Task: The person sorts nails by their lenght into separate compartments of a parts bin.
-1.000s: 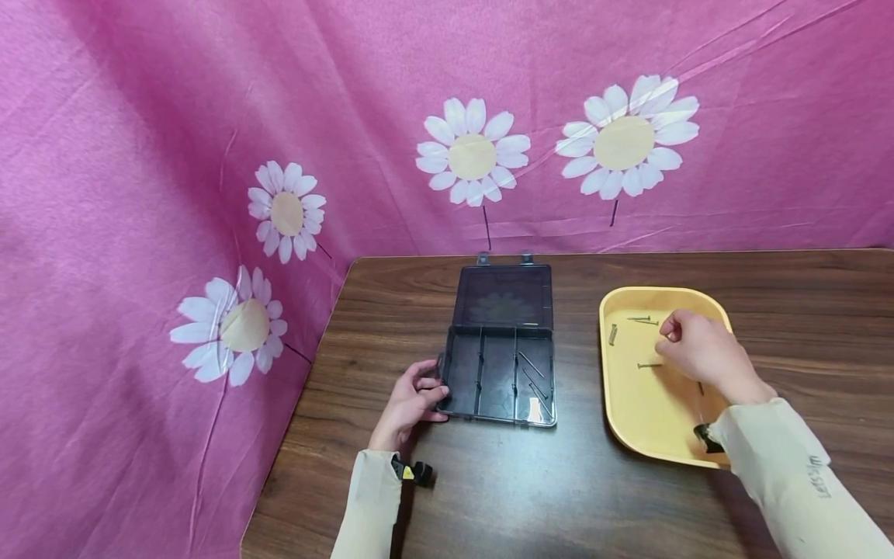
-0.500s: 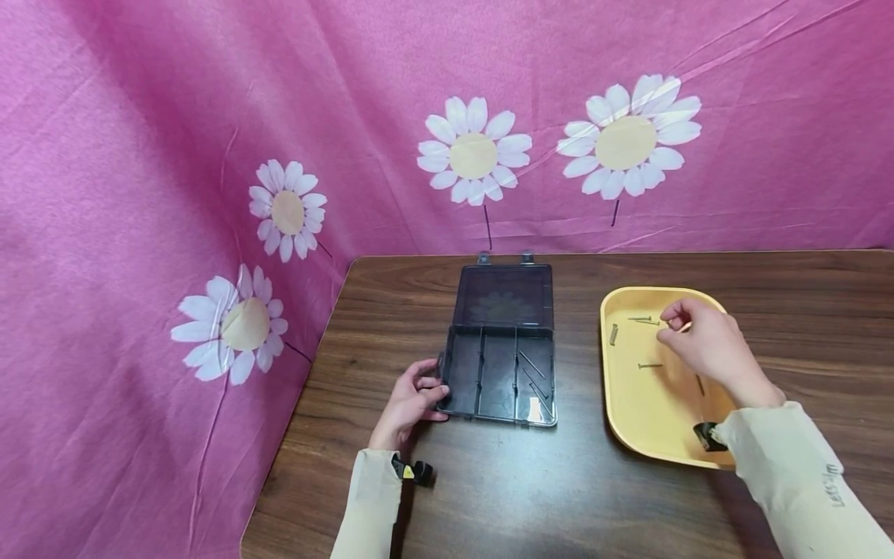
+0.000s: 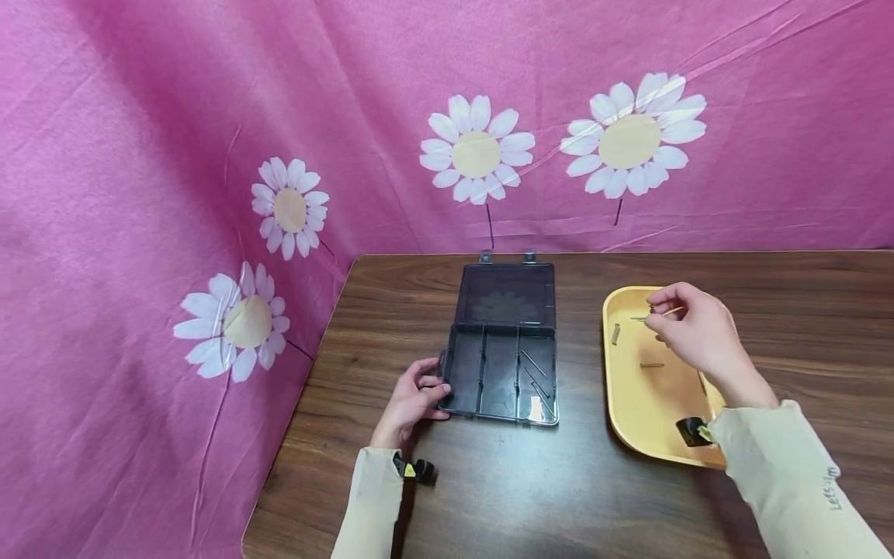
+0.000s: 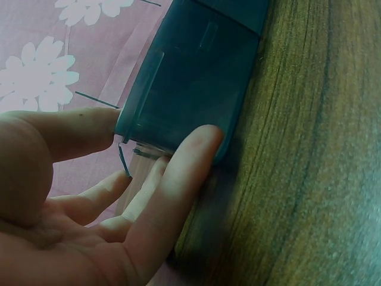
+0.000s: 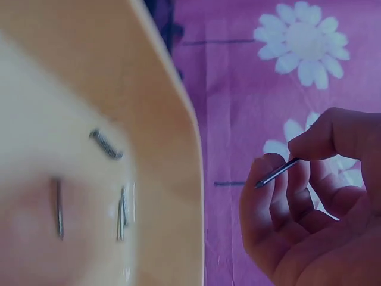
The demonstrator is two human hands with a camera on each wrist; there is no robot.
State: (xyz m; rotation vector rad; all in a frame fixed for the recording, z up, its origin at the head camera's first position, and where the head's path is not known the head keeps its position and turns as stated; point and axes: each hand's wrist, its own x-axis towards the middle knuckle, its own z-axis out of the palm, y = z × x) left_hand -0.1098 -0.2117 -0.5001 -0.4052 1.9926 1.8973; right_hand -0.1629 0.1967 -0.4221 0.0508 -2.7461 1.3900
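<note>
A person's right hand (image 3: 698, 330) pinches with thumb and fingers above a yellow tray (image 3: 653, 423); the left hand (image 3: 410, 400), fingers spread, rests well left of it.

Head view bright, mostly sharp; pale glare on tabletop (image 3: 513, 466), white reflection in box (image 3: 500, 376); soft shadow beside tray (image 3: 649, 419). Wrist views dimmer, soft, colour-tinged: flowers (image 4: 37, 76) washed out in left, tray blurred in right.
</note>
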